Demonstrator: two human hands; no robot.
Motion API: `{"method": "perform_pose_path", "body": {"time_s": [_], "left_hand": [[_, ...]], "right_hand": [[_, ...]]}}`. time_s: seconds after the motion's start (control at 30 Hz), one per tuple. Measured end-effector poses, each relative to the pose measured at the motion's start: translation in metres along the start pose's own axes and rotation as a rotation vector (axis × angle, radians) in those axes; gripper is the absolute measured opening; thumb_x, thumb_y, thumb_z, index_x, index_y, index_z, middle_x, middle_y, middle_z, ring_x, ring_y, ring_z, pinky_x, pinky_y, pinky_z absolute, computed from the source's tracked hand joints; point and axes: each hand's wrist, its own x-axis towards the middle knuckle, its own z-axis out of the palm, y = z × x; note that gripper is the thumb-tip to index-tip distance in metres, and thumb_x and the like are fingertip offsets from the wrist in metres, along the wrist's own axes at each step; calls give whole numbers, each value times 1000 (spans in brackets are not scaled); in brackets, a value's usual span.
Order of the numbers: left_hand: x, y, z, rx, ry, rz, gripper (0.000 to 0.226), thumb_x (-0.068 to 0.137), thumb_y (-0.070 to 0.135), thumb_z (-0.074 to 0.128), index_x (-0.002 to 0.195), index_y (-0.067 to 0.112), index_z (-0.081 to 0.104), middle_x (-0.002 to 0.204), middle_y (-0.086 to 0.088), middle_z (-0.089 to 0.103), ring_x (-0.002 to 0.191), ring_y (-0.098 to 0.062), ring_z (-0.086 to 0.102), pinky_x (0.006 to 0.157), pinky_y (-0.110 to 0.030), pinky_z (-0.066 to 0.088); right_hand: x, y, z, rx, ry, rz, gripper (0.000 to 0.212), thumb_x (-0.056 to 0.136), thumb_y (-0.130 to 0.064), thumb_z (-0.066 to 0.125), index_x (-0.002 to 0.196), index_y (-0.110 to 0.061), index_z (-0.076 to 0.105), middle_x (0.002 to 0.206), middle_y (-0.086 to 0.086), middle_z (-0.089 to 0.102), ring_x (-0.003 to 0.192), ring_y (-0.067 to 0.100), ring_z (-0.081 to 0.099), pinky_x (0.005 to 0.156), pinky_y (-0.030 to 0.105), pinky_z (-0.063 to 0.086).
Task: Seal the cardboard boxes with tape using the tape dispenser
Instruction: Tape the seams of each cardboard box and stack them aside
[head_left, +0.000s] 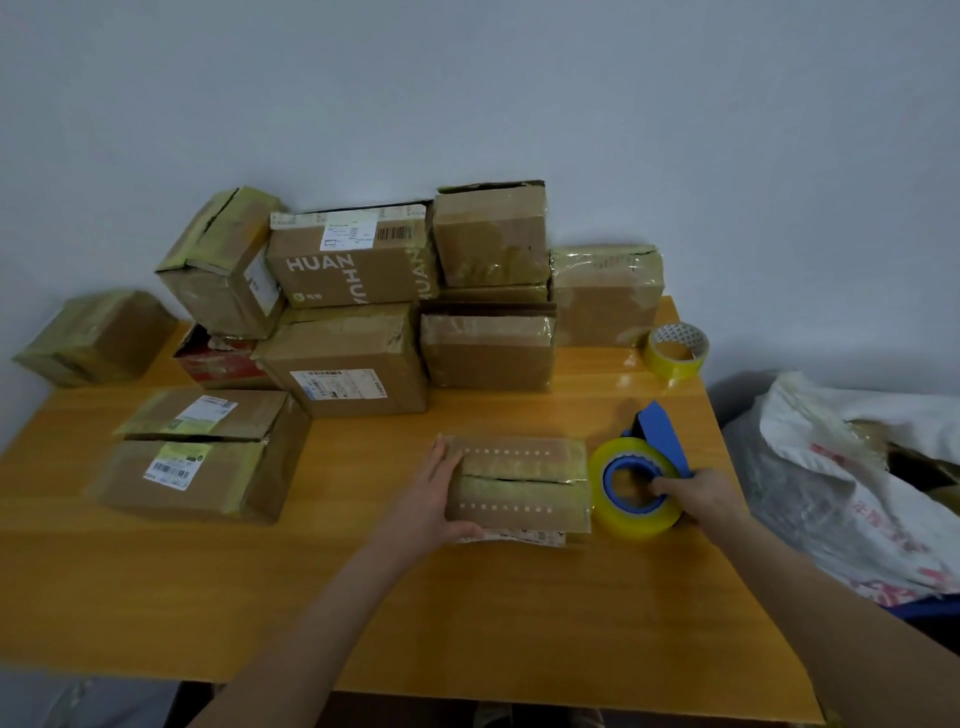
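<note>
The left hand's (434, 496) fingers (442, 462) lie straight and close together against the left end of a small cardboard box (519, 501), with the thumb reaching along its lower front edge; the right hand's (701, 493) fingers (664, 487) are curled round the blue tape dispenser (658, 428), one fingertip hooked into the core of its yellowish tape roll (623, 519); the dispenser stands on the desk (363, 597) touching or just beside the right end of the small box, its blue blade end pointing away from the person; whether any tape already sticks to the box I cannot tell.

The small box lies flat near the front middle of the desk, its two top flaps meeting at a dark seam that runs left to right, with a row of pale squares printed on each flap; old glossy tape shows on its surfaces.

To the left sits a larger labelled box (202, 457) whose top flaps gape apart; behind, against the wall, a stack of worn taped boxes (488, 348) includes one printed HUAN (348, 265); a spare roll of tape (678, 351) lies at the desk's far right edge, just beside the stack; a white printed sack (857, 467) rests beyond the desk on the right.
</note>
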Motion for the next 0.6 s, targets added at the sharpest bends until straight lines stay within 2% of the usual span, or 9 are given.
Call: {"method": "perform_pose_path", "body": {"time_s": [0.07, 0.13, 0.17, 0.23, 0.3, 0.37, 0.5, 0.6], "left_hand": [[-3, -1, 5, 9, 19, -49, 108, 76, 56, 68, 153, 32, -4, 159, 2, -22, 146, -23, 16, 108, -37, 39], [-7, -2, 9, 11, 19, -88, 106, 77, 60, 64, 151, 38, -9, 159, -1, -21, 143, -28, 25, 103, -38, 45], [-8, -1, 10, 11, 11, -103, 105, 78, 59, 62, 151, 38, -10, 159, -3, -20, 143, -30, 25, 103, -39, 44], [-8, 1, 11, 11, -6, -123, 104, 81, 58, 61, 152, 34, -11, 159, -5, -20, 142, -31, 26, 105, -40, 42], [-8, 4, 11, 11, -11, -131, 105, 82, 58, 61, 152, 31, -12, 159, -5, -20, 143, -30, 25, 106, -39, 41], [-9, 7, 9, 20, -11, -138, 104, 83, 57, 60, 153, 28, -11, 159, -6, -20, 142, -30, 26, 107, -39, 40], [-6, 20, 9, 2, 17, -136, 102, 84, 56, 61, 154, 25, -7, 160, -7, -17, 142, -31, 28, 105, -37, 39], [-2, 26, 11, -28, 34, -128, 104, 82, 58, 62, 154, 26, -5, 160, -5, -16, 139, -31, 32, 103, -38, 41]], "right_hand": [[5, -2, -3, -8, 15, -34, 31, 80, -12, 75, 66, -9, 48, 53, 6, 38, 44, 20, 34, 44, 29, 28], [7, -7, -4, 14, -16, -58, 29, 80, -11, 75, 66, -8, 50, 54, 8, 42, 45, 21, 36, 45, 31, 30], [8, -9, -5, 48, -45, -46, 24, 79, -11, 75, 71, -6, 53, 59, 11, 48, 51, 23, 43, 49, 36, 37], [7, -11, -8, 208, -112, 12, 22, 81, -16, 75, 82, -2, 58, 77, 14, 61, 71, 30, 58, 69, 50, 52], [4, -13, -12, 363, -207, 78, 27, 83, -24, 74, 97, -5, 61, 94, 15, 68, 89, 35, 65, 83, 52, 54], [3, -17, -16, 419, -284, 98, 39, 81, -27, 75, 112, -8, 62, 105, 18, 70, 97, 37, 67, 84, 50, 56], [-4, -34, -30, 363, -213, -78, 59, 72, -24, 83, 120, -3, 57, 113, 17, 66, 100, 34, 64, 90, 50, 53], [-26, -56, -47, 327, -85, -260, 56, 75, -26, 81, 120, -7, 53, 112, 10, 60, 98, 27, 60, 85, 41, 50]]}}
